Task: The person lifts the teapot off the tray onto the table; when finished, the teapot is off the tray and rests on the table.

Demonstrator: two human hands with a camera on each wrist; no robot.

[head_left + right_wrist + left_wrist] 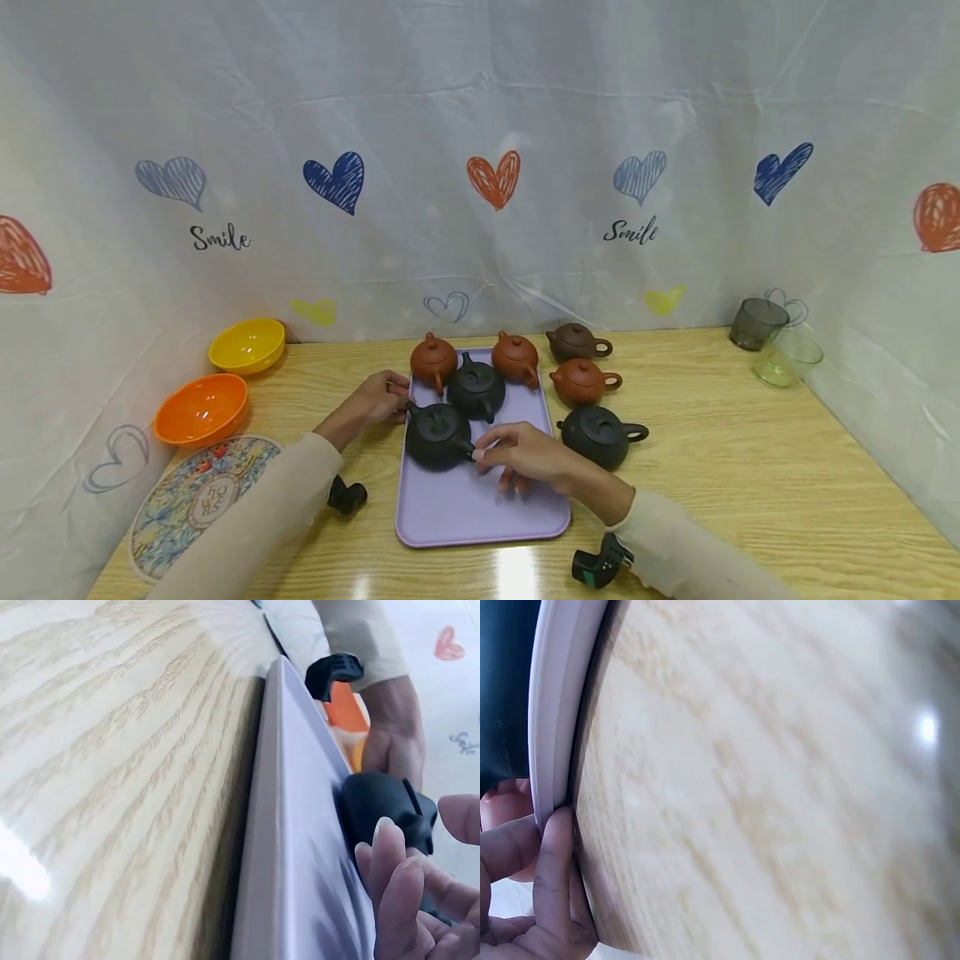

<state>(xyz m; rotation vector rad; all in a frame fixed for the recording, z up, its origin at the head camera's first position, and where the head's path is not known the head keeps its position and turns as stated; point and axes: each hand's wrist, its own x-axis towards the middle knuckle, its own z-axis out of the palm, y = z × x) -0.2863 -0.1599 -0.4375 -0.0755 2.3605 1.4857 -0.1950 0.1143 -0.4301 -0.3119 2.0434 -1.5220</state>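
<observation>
My left hand (pixel 387 396) is at the left rim of a lilac tray (pixel 480 521); in the left wrist view its fingers (pixel 553 877) pinch the tray's edge. A round black teapot (pixel 437 433) sits on the tray, spout toward the left hand. Thumb and forefinger of my right hand (pixel 525 454) close around its handle, the other fingers hanging loose over the tray. Behind it on the tray is a second black teapot (pixel 476 387). Two reddish-brown teapots, a left one (pixel 433 360) and a right one (pixel 513 357), stand at the tray's far end.
Right of the tray stand a dark brown teapot (pixel 574 342), a reddish-brown teapot (pixel 581 382) and a black teapot (pixel 596 435). Yellow (pixel 247 346) and orange (pixel 201 410) bowls and a patterned round mat (pixel 202 500) lie left. Grey (pixel 757 323) and greenish (pixel 786 360) glasses stand far right.
</observation>
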